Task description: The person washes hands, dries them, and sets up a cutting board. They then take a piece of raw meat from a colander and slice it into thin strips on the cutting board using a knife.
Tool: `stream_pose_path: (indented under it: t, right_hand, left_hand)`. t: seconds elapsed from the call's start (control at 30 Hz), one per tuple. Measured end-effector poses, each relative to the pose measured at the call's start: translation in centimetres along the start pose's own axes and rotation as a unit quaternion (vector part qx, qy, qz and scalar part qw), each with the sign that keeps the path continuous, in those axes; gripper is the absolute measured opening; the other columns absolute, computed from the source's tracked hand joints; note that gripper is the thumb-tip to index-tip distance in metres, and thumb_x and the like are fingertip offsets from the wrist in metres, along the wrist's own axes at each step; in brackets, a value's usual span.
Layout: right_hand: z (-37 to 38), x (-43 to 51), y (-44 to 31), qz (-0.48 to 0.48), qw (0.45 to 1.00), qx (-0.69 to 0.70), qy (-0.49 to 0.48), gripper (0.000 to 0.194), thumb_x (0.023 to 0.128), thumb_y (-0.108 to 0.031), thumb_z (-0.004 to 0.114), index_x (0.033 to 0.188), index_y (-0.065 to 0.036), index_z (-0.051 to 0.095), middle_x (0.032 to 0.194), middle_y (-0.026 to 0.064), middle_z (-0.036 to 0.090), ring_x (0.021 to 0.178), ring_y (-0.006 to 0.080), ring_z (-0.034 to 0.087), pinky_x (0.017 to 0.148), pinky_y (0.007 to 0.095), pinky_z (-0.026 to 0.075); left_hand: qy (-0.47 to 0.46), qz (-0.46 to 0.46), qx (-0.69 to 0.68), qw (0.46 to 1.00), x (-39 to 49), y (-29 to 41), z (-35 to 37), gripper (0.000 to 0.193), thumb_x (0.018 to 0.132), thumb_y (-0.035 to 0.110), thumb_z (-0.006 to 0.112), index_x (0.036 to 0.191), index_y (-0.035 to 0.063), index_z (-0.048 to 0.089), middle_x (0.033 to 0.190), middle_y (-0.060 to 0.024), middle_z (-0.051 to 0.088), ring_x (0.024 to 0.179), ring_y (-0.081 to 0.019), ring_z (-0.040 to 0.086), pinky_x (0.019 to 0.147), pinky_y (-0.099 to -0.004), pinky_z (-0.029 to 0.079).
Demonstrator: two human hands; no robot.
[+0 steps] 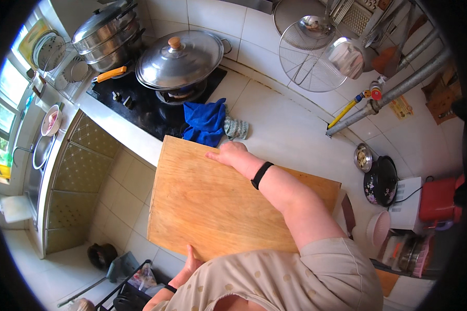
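Note:
A large wooden board (218, 202) lies before me, partly over the pale countertop (276, 116) and jutting past its front edge above the floor. My right hand (230, 153) holds the board's far edge, its thumb on top and the other fingers curled over. At the near left edge, my left hand (191, 264) grips the board with its thumb up; its other fingers are mostly hidden. A blue cloth (205, 120) and a grey-green patterned cloth (236, 128) lie just beyond my right hand, against the black gas hob (151, 116).
A lidded wok (179, 64) and a stacked steamer (105, 39) stand on the hob. A cleaver (348, 214), a pink basket (378, 228), a small metal bowl (362, 157) and a black floral pan (380, 182) are at right. A metal pipe (393, 93) runs above the counter.

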State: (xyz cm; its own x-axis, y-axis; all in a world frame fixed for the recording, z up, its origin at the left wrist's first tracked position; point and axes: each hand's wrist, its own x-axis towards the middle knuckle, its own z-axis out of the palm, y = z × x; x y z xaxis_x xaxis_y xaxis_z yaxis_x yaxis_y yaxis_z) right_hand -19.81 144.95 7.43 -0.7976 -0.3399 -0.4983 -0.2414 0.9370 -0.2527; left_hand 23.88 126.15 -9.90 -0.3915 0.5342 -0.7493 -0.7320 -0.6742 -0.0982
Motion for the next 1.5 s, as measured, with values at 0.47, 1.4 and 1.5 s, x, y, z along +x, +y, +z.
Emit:
stream_pose_path:
  t: [0.47, 1.4, 1.5]
  right_hand:
    - [0.1, 7.6, 0.0, 0.049, 0.972, 0.148, 0.177, 0.068, 0.073, -0.044, 0.076, 0.132, -0.02, 0.052, 0.155, 0.0166, 0.011, 0.14, 0.0442, 0.012, 0.103, 0.0664, 0.027]
    - [23.1, -44.3, 22.9, 0.306, 0.827, 0.336, 0.331, 0.052, 0.078, -0.02, 0.059, 0.125, -0.001, 0.05, 0.108, 0.0236, 0.062, 0.101, 0.0379, 0.061, 0.086, 0.0423, 0.048]
    - [25.3, -47.5, 21.6, 0.376, 0.812, 0.357, 0.269, 0.06, 0.078, -0.029, 0.059, 0.129, -0.003, 0.045, 0.113, 0.0267, 0.06, 0.103, 0.0429, 0.058, 0.088, 0.0453, 0.047]
  left_hand:
    - [0.049, 0.048, 0.058, 0.996, -4.2, 1.3, 7.8, 0.09, 0.083, 0.075, 0.04, 0.141, 0.0064, 0.035, 0.137, -0.0192, 0.046, 0.119, -0.0338, 0.051, 0.098, -0.0457, 0.043]
    - [0.147, 0.095, 0.454, 0.874, -0.6, 7.0, 12.5, 0.037, 0.088, 0.039, 0.067, 0.09, 0.0015, 0.064, 0.075, -0.0043, 0.064, 0.063, -0.0131, 0.058, 0.055, -0.0307, 0.047]
    - [0.163, 0.092, 0.501, 0.845, 1.3, 7.4, 14.2, 0.04, 0.089, 0.041, 0.064, 0.089, 0.001, 0.064, 0.074, -0.0055, 0.064, 0.062, -0.014, 0.058, 0.055, -0.031, 0.047]
